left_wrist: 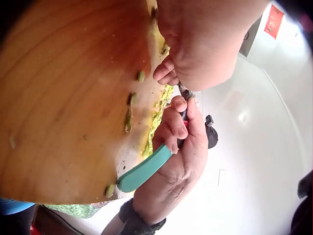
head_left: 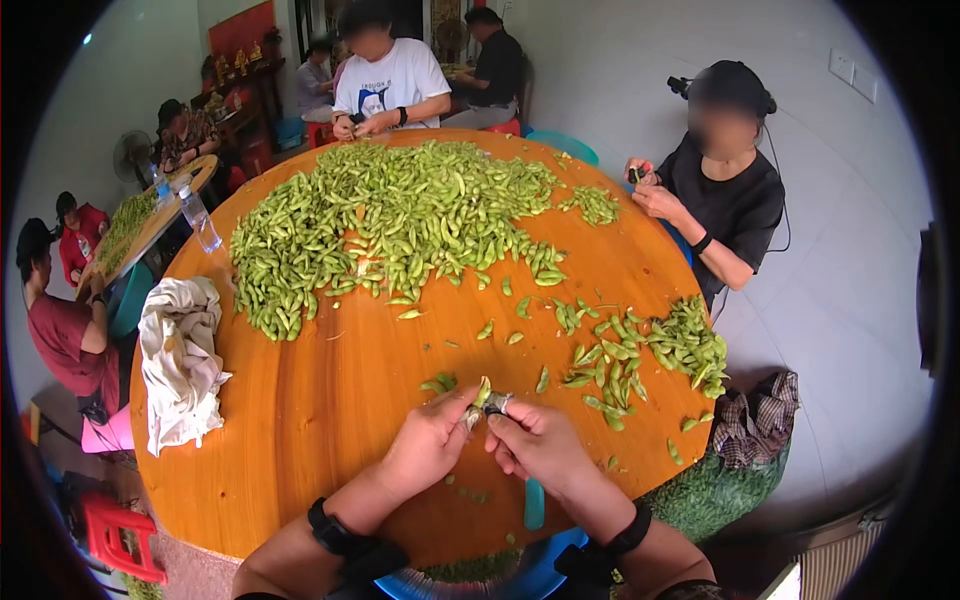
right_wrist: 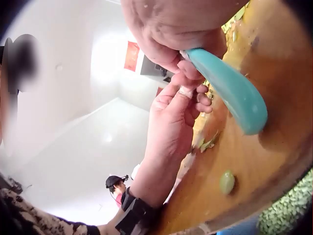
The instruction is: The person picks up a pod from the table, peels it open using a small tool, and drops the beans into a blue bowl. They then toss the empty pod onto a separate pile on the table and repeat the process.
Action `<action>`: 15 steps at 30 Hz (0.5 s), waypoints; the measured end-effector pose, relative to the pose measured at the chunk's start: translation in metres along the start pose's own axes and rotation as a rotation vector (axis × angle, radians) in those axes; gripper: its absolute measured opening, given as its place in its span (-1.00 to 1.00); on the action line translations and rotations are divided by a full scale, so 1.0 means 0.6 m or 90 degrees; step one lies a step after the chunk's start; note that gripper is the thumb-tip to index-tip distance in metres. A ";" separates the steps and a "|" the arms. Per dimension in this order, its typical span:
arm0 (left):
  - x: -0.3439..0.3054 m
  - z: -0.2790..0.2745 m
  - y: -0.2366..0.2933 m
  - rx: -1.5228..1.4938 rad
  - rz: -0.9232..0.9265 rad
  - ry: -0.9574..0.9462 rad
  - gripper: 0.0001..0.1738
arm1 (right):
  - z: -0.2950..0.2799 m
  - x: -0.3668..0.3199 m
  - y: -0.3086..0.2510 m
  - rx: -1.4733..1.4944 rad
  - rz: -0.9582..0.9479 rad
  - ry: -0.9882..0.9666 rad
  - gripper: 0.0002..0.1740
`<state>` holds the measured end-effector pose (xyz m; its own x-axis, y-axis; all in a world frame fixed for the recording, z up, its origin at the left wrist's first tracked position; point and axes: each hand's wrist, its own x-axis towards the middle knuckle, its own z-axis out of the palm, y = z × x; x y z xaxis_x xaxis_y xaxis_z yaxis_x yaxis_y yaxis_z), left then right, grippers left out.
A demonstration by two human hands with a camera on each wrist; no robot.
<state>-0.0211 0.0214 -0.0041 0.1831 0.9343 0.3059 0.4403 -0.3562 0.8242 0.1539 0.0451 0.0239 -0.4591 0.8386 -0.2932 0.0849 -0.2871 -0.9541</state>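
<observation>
At the table's near side, my left hand [head_left: 425, 447] pinches a green pod [head_left: 483, 392] upright between thumb and fingers, with pale wrapping on a fingertip. My right hand [head_left: 543, 450] grips a tool with a teal handle [head_left: 534, 503], its dark upper part meeting the pod. In the left wrist view the right hand [left_wrist: 177, 161] has its fingers curled round the tool, and the teal handle [left_wrist: 145, 169] sticks out below the palm. The right wrist view shows the left hand [right_wrist: 171, 120] close against the right fingers; the pod is hidden there.
A large heap of pods [head_left: 400, 215] covers the far part of the round table [head_left: 300, 420], with a smaller pile [head_left: 690, 345] at right. A crumpled cloth [head_left: 182, 360] lies at left, near a bottle [head_left: 200, 220]. A blue basin [head_left: 553, 567] stands below the near edge. Several people sit around.
</observation>
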 end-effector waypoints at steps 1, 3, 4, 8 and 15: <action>0.000 -0.002 0.003 -0.003 -0.026 -0.007 -0.52 | 0.000 0.003 0.004 0.007 -0.006 -0.004 -0.85; 0.002 0.002 -0.008 0.027 0.007 0.015 -0.53 | 0.004 0.007 0.008 0.016 -0.003 -0.012 -0.86; -0.004 0.007 -0.014 0.055 0.034 0.032 -0.55 | 0.008 0.008 0.012 0.028 -0.027 -0.001 -0.87; -0.005 0.003 -0.012 0.003 -0.036 0.045 -0.58 | 0.012 0.009 0.015 0.081 -0.031 0.009 -0.88; 0.000 -0.001 -0.004 -0.101 -0.084 -0.002 -0.64 | 0.014 0.014 0.002 -0.098 -0.093 0.045 -0.88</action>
<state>-0.0225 0.0224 -0.0058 0.1357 0.9727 0.1884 0.3168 -0.2228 0.9220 0.1426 0.0480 0.0211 -0.4141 0.8980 -0.1488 0.1587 -0.0898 -0.9832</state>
